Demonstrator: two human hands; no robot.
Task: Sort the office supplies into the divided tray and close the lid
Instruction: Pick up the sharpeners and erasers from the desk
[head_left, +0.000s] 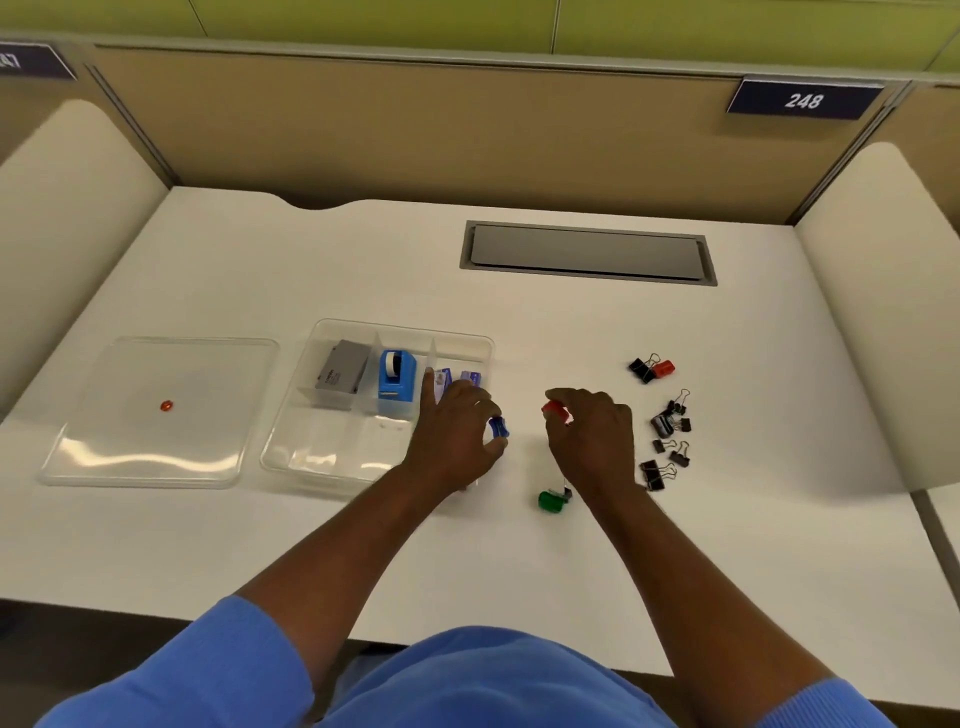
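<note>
Plainly both hands are loaded: the left hand (457, 431) pinches a small blue binder clip (497, 427) between thumb and curled fingers, with one finger stretched out toward the back of the tray, and the right hand (592, 436) pinches a red binder clip (556, 410) at its fingertips. The clear divided tray (283, 457) lies to the left of both hands, and the left hand sits over its right edge, so that hand is much the nearer; the right hand hangs over the bare desk (519, 571) just beside it and would have to travel left past the other hand to reach any compartment. The back row already holds a grey box (340, 374), a blue tape dispenser (397, 382) and small blue-and-white boxes (470, 375), while the near compartments look empty, though glare makes that hard to confirm. My judgement is that the blue clip drops first into a near right compartment and the red one follows. A green clip (549, 501) lies near the right wrist, black binder clips (670, 423) and another red one (663, 369) are scattered further right, and the lid (156, 452) lies flat to the left of the tray, not yet on
</note>
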